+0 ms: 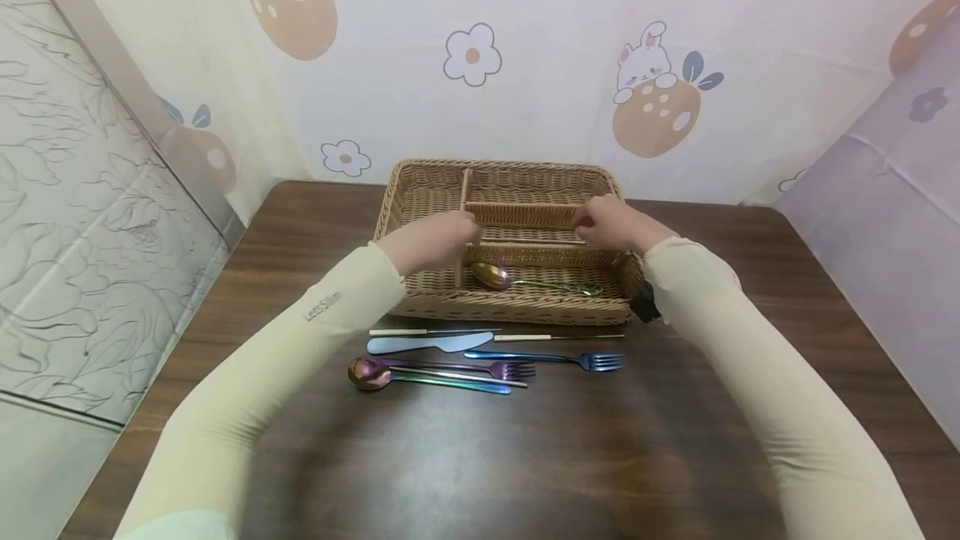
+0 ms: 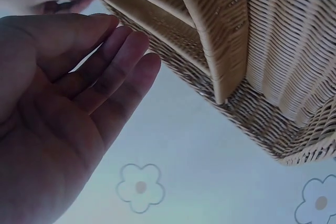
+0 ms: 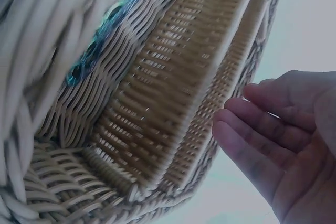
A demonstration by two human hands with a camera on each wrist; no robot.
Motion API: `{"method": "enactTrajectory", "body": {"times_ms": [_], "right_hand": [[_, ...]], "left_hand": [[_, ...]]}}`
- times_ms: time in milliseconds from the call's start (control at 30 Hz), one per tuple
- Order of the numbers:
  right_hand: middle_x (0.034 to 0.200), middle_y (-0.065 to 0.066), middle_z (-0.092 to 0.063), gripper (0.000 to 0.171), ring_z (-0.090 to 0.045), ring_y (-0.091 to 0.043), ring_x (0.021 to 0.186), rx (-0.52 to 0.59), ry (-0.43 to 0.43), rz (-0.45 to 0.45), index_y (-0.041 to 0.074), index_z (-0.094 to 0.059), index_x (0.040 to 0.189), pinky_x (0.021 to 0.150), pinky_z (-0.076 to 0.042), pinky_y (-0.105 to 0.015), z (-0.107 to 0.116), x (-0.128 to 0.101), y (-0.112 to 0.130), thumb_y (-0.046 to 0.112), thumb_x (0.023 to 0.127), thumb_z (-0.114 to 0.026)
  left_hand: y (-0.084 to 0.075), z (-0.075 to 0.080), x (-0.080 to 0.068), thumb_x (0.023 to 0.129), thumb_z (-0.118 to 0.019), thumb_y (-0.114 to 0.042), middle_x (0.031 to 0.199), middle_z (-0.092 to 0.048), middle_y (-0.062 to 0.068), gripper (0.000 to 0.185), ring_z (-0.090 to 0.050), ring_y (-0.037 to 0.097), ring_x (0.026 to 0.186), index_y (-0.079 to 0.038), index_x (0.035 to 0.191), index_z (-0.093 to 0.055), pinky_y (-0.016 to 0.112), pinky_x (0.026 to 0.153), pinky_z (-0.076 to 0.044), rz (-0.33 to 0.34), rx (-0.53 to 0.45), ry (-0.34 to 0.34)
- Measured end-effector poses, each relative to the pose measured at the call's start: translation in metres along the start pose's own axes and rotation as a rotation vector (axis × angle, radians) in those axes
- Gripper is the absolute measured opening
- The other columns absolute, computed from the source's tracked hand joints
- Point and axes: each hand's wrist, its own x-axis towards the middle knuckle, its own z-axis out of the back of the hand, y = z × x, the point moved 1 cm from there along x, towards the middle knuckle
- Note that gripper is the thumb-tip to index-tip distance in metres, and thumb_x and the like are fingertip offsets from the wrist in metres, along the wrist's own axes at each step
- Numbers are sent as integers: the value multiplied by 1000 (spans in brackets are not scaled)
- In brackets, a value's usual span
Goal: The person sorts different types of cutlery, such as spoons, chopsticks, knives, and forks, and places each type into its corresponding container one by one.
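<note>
A woven wicker basket with dividers stands at the middle of a dark wooden table. My left hand hovers over its left part, near the long divider, with fingers straight and nothing in it. My right hand is over the right end of the middle compartment, fingers relaxed and empty. A thin stick lies in that compartment between the two hands. In the front compartment lies a gold spoon with a green handle.
In front of the basket lie several pieces of cutlery: a pale blue knife, white-handled chopsticks, a blue fork, a purple fork and an iridescent spoon. A patterned cloth wall stands behind the table.
</note>
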Motion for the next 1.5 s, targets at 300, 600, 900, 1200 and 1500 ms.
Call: {"method": "enactTrajectory", "body": {"times_ms": [300, 600, 900, 1200, 1500], "right_hand": [[104, -21, -66, 22, -63, -26, 82, 12, -46, 120, -7, -65, 110, 76, -52, -44, 3, -18, 28, 2, 92, -54], [102, -17, -67, 20, -64, -24, 86, 13, -91, 216, -6, -66, 108, 76, -53, -40, -2, -40, 59, 0, 91, -57], [95, -9, -67, 15, -60, -15, 77, -4, -158, 350, 1, -69, 100, 68, -52, -32, -11, -59, 88, 0, 89, -60], [93, -7, -65, 15, -57, -9, 75, 47, -156, 460, 1, -69, 100, 64, -51, -26, -27, -75, 106, -2, 87, -63], [94, -3, -64, 13, -59, -9, 81, 74, -77, 497, 5, -69, 98, 69, -52, -26, -49, -84, 118, 0, 87, -63]], "left_hand": [[-18, -9, -44, 83, -56, 14, 91, -61, 10, 22, -60, 19, 78, 3, 99, -67, 23, 68, -51, -116, 99, -95], [-25, -24, -83, 81, -66, 9, 76, -52, 2, 11, -51, 13, 65, -2, 84, -64, 23, 56, -47, -168, 130, -156], [-24, -37, -110, 77, -66, 11, 84, -56, 5, 18, -55, 13, 69, -1, 91, -66, 24, 58, -52, -117, 148, -119], [-16, -55, -136, 63, -70, 1, 72, -43, -1, 17, -39, 11, 59, -4, 77, -60, 25, 48, -41, -104, 126, -134], [-13, -69, -151, 71, -75, -5, 69, -42, -3, 17, -44, 13, 61, -8, 70, -59, 29, 52, -46, -83, 124, -194]]}}
